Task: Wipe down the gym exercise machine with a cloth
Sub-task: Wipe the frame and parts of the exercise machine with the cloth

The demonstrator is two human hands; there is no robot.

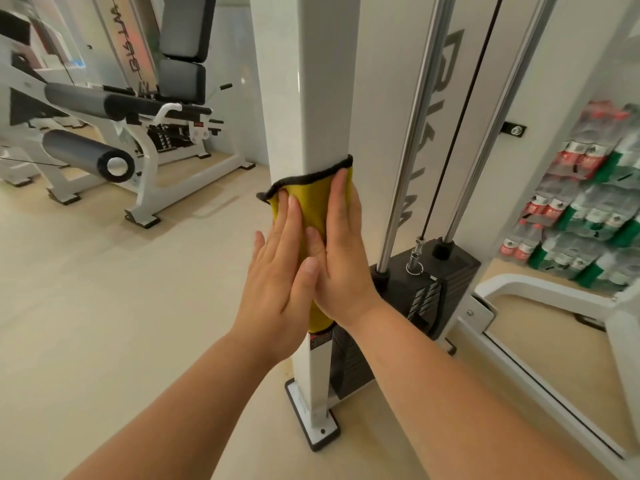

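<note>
Head view, frame centre: a yellow microfibre cloth with black stitched edging point(311, 206) wraps the white square steel upright point(308, 98) of the machine. The left hand point(277, 271) and right hand point(336, 251) press it flat, fingers straight. The cloth's far side is hidden behind the post, and the upright's top is cut off.

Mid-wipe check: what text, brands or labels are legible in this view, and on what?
"BIG LAV", roughly, sideways on the far machine's slanted bar; letters uncertain.
On the panel behind the chrome rods, a large grey logo: partly hidden, unreadable.
On the post below the cloth, a sticker: too small to read.
On the bottles, red and green labels: blurred.
</note>
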